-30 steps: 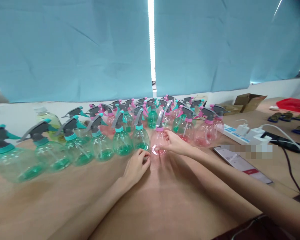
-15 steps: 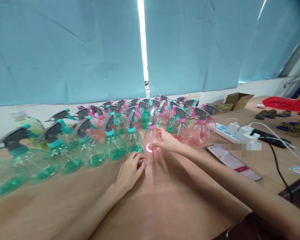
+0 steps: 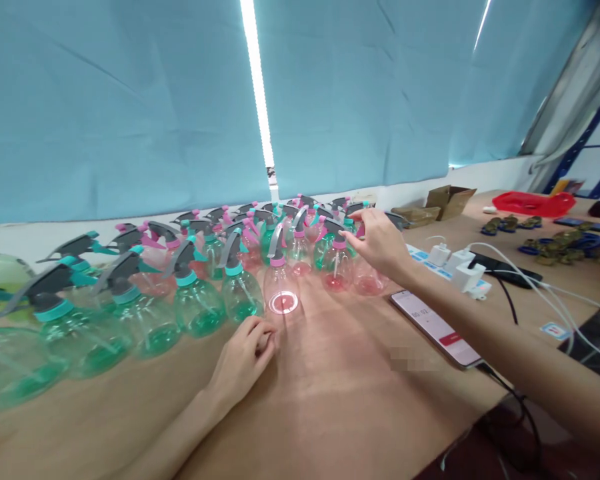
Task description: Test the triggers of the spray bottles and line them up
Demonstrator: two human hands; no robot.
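My left hand (image 3: 245, 357) rests on the table, its fingers loosely curled in towards the thumb, and no object shows in it. Just beyond it stands a clear pink spray bottle (image 3: 281, 290) with a pink collar and grey trigger head. My right hand (image 3: 379, 243) is raised at the right end of the bottle group, thumb and fingers apart around a trigger head. The pink spray bottle (image 3: 370, 279) under that hand is partly hidden by it. Beside it is another pink spray bottle (image 3: 337, 270). Green spray bottles, such as one green bottle (image 3: 243, 293), line the left.
A phone (image 3: 430, 327) showing a timer lies right of centre. Behind my right forearm are a white power strip (image 3: 433, 262) with chargers and cables. Farther off sit an open cardboard box (image 3: 450, 202), a red tray (image 3: 534, 203) and small brown-and-blue parts (image 3: 573, 248).
My right hand has left the front pink spray bottle and moved right and up to another bottle's trigger head. My left hand stays on the table. The view has turned right.
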